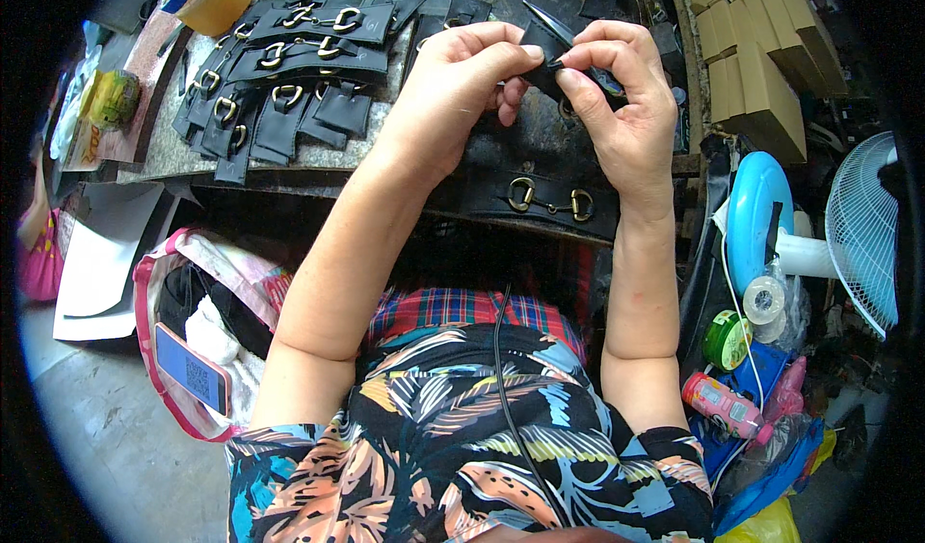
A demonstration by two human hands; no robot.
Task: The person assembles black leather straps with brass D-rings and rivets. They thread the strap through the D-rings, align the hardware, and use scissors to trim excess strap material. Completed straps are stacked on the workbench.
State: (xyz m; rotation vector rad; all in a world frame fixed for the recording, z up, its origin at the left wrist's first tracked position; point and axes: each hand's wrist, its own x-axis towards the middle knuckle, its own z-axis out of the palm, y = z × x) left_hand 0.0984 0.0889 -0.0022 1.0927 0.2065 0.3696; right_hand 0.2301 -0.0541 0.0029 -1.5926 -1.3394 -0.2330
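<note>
Piece (540,50), blk, leather-like, is up over counter (511,140) btwn hands: L hand (472,66) grip holds it, R hand (628,95) grip narrow, pinching edge. Pointed metal tool (549,22) by R hand; strap w/ brass-tone hdwr (551,205) nearer body.

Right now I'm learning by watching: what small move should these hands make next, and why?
Probably tilt the pointed metal tool a little away from the left hand. Its bare tip appears close to that hand's fingertips, while the left hand and right hand both pinch at a small black piece. Whether the right hand also grips the tool is hard to tell.
</note>
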